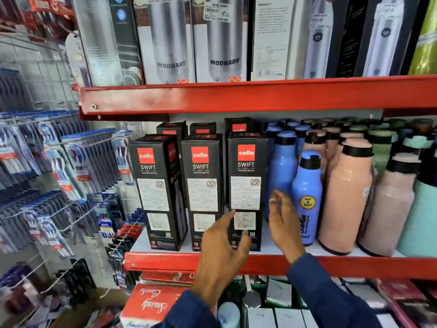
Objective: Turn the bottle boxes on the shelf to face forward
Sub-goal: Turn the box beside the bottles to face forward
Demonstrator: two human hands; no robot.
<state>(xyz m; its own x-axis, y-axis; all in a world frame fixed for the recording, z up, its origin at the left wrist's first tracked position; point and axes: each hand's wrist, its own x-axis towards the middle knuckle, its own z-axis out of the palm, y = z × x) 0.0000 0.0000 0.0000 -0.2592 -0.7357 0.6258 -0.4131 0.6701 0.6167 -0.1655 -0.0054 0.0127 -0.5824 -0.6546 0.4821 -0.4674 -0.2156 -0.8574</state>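
Three black Cello Swift bottle boxes stand upright in the front row of the middle shelf: a left box, a middle box and a right box. All show a side with white label panels. More such boxes stand behind them. My left hand is spread open in front of the gap between the middle and right boxes, thumb near the right box's lower label. My right hand is open just right of the right box, holding nothing.
Blue bottles, pink bottles and a teal one crowd the shelf right of the boxes. A red upper shelf carries tall Modware boxes. Toothbrush packs hang on hooks at left. Red boxes lie below.
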